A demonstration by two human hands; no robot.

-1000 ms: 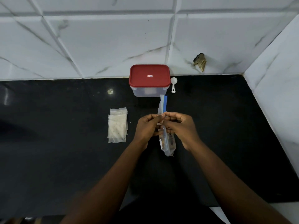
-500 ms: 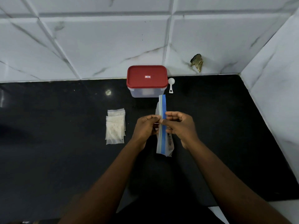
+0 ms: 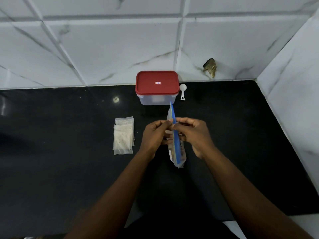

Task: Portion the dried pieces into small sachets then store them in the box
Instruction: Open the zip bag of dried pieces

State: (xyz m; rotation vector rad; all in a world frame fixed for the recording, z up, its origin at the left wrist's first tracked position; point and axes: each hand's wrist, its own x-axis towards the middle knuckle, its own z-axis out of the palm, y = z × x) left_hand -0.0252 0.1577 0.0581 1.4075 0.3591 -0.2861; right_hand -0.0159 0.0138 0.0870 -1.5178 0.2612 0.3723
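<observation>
No text, number or brand can be read anywhere in front of me. The one mark that might carry lettering is a small rectangular label [image 3: 157, 82], red and white with a touch of blue, at the middle of the red lid [image 3: 157, 81] of the box [image 3: 156, 100] standing at the back of the counter [image 3: 69, 169]; its characters are too small and blurred for me to make out.

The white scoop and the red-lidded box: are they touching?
Apart. The head view shows a strip of black counter between the white scoop and the red-lidded box.
</observation>
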